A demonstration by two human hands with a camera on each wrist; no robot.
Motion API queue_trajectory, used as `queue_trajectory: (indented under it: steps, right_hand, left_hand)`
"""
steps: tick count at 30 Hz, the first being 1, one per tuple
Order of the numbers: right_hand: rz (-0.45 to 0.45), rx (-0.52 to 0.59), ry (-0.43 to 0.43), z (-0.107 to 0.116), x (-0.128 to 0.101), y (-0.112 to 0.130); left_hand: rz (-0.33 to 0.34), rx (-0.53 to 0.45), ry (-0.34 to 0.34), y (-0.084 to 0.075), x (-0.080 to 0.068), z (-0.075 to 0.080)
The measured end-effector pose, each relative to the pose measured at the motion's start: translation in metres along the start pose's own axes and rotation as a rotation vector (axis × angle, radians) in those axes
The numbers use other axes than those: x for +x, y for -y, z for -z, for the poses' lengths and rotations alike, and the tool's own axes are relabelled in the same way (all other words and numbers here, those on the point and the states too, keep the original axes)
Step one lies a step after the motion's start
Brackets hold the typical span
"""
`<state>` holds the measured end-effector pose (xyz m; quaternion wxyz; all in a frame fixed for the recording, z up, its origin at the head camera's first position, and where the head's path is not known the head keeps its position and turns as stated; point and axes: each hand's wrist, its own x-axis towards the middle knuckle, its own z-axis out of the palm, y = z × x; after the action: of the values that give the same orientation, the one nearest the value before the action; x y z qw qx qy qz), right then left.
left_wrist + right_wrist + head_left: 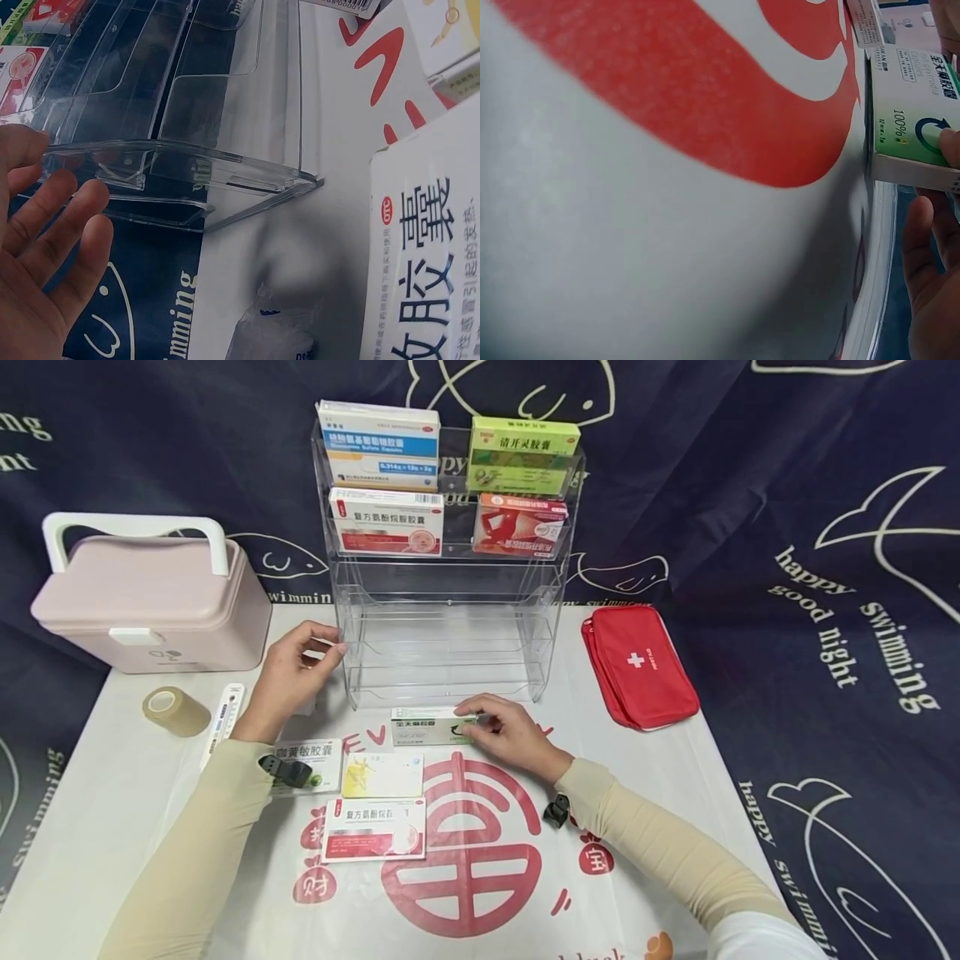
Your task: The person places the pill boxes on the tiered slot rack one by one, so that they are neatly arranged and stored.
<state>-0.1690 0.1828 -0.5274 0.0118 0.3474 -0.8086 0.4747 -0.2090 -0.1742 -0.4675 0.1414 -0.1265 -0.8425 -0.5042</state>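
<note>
My left hand [292, 668] is at the left side of a clear acrylic display rack [450, 681], thumb and index finger pinching its edge; the other fingers hang loosely in the left wrist view. My right hand [510, 739] grips the right end of a white and green medicine box [423, 729], thumb on its printed front. This box stands on its long side just before the rack's base. Nearer me lie a white and green box [318, 764], partly behind my left wrist, a white and yellow box [384, 775] and a white and red box [375, 831].
Several medicine boxes, including a blue and white one [382, 447] and a green one [522, 456], fill the rack's upper tiers. A pink case [150, 602], tape roll [176, 710] and thermometer [223, 718] are on the left. At right lies a red first-aid pouch [641, 668].
</note>
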Motion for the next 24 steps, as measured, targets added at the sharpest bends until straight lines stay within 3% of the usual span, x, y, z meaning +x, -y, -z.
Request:
queue_trajectory:
  steps: [5,10,20,24]
  right_hand:
    - [0.024,0.016,-0.031,0.0,0.007,0.005]
    - [0.045,0.031,-0.057,0.01,0.024,0.038]
    - [0.079,0.011,-0.13,0.045,0.08,0.082]
    - [0.132,-0.009,-0.133,0.059,0.106,0.093]
  left_hand:
    - [0.002,0.0,0.0,0.0,0.0,-0.001]
    - [-0.002,0.001,0.0,0.0,-0.001,-0.001]
    - [0.008,0.01,0.003,0.0,-0.001,-0.001]
    - [0.01,0.013,-0.002,0.0,-0.001,-0.001]
